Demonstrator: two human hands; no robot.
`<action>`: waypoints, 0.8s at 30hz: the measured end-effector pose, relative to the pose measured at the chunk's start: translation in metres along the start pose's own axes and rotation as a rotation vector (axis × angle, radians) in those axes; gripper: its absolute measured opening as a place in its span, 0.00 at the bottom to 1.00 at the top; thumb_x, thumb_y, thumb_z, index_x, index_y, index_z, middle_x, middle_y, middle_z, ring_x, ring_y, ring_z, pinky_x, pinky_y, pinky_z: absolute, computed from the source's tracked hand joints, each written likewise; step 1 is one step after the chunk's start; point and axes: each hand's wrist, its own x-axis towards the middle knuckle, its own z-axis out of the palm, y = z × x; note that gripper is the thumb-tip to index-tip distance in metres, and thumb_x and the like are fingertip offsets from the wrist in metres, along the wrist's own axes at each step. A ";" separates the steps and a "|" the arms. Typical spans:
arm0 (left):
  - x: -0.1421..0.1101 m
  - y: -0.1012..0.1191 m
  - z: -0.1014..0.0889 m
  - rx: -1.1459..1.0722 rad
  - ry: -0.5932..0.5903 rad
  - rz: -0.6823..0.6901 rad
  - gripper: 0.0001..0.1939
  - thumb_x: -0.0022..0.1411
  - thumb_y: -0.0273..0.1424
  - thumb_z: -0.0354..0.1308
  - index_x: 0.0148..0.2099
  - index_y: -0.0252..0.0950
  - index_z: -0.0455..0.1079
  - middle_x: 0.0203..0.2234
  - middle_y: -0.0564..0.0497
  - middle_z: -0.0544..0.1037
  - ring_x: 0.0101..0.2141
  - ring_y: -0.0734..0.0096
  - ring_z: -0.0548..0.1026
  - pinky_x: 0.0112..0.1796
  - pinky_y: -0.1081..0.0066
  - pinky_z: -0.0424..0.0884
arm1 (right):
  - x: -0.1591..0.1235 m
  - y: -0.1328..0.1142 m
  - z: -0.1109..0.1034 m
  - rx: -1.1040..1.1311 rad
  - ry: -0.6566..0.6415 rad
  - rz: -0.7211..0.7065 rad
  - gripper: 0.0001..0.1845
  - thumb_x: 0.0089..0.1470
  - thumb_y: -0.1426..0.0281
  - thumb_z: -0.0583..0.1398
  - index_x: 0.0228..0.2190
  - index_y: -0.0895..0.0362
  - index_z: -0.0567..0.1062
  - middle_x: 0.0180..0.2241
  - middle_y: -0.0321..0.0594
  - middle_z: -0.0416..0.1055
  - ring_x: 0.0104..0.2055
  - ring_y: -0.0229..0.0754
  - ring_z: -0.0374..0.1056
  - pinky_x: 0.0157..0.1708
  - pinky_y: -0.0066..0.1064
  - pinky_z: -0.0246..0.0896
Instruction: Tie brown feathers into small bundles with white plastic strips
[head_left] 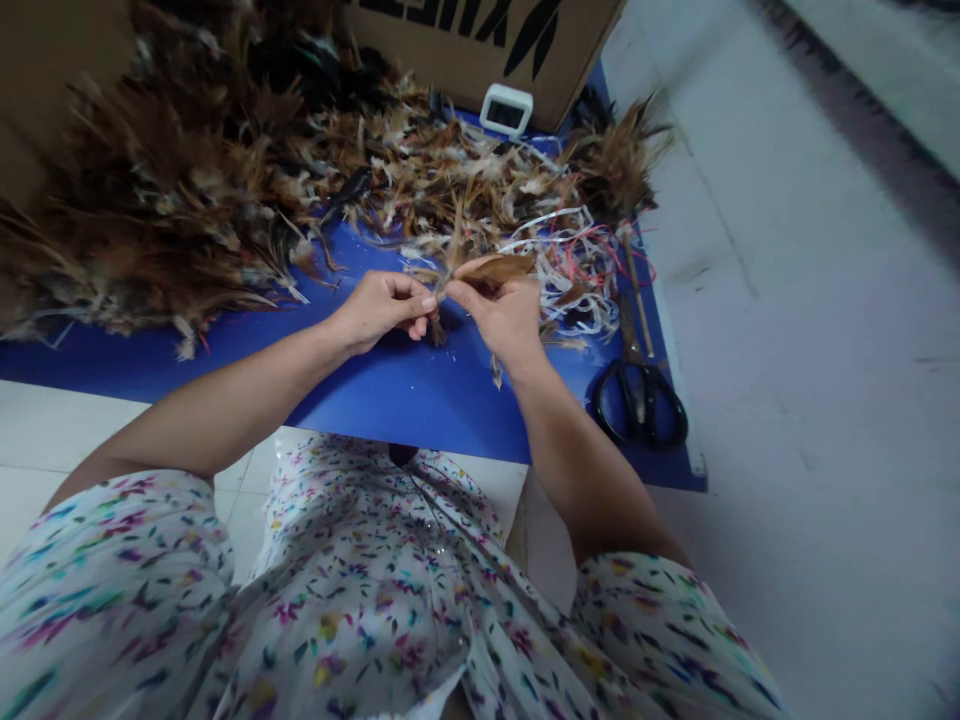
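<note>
My left hand (384,308) and my right hand (501,312) meet over the blue table (390,385), both pinched shut on a small bunch of brown feathers (491,268). The feather tips fan out to the right above my right thumb, and a stub hangs below the fingers. A big heap of brown, black and white feathers (187,190) lies just beyond and to the left of my hands.
Black scissors (639,400) lie at the table's right edge, with a thin stick (637,290) beside a tangle of white and red plastic strips (577,255). A small white device (506,108) and a cardboard box (480,45) stand at the back. White floor lies to the right.
</note>
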 end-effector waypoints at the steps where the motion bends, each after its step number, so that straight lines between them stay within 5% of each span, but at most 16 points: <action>1: 0.000 0.001 -0.001 -0.003 0.009 0.023 0.22 0.48 0.44 0.76 0.28 0.30 0.75 0.15 0.52 0.74 0.16 0.79 0.71 0.20 0.80 0.69 | 0.001 0.003 -0.001 0.002 0.010 0.006 0.21 0.53 0.49 0.67 0.36 0.54 0.78 0.33 0.37 0.78 0.36 0.40 0.74 0.42 0.37 0.72; 5: 0.004 0.009 -0.007 -0.002 0.185 0.133 0.17 0.59 0.38 0.71 0.28 0.31 0.73 0.16 0.54 0.73 0.15 0.83 0.68 0.20 0.81 0.67 | 0.002 0.012 -0.006 -0.115 0.023 -0.011 0.20 0.61 0.49 0.59 0.41 0.52 0.77 0.36 0.38 0.78 0.39 0.41 0.75 0.45 0.39 0.72; 9: 0.013 0.016 -0.019 -0.017 0.384 0.198 0.15 0.64 0.35 0.67 0.28 0.33 0.71 0.18 0.56 0.73 0.15 0.86 0.66 0.20 0.83 0.65 | 0.001 0.008 -0.003 -0.473 -0.108 -0.126 0.14 0.66 0.61 0.57 0.44 0.51 0.80 0.47 0.42 0.80 0.52 0.47 0.71 0.58 0.47 0.64; 14: 0.018 0.014 -0.026 -0.023 0.414 0.201 0.16 0.63 0.34 0.68 0.27 0.33 0.69 0.17 0.57 0.71 0.15 0.87 0.64 0.20 0.83 0.64 | -0.003 0.007 0.006 -0.779 -0.244 -0.038 0.14 0.64 0.71 0.58 0.47 0.55 0.81 0.59 0.47 0.73 0.64 0.56 0.62 0.63 0.56 0.55; 24: 0.016 0.009 -0.025 0.052 0.425 0.152 0.12 0.64 0.33 0.65 0.30 0.33 0.70 0.25 0.53 0.76 0.18 0.86 0.68 0.23 0.81 0.66 | 0.002 0.019 -0.007 -0.523 -0.063 -0.159 0.11 0.58 0.74 0.59 0.38 0.53 0.82 0.42 0.43 0.81 0.48 0.51 0.73 0.54 0.50 0.66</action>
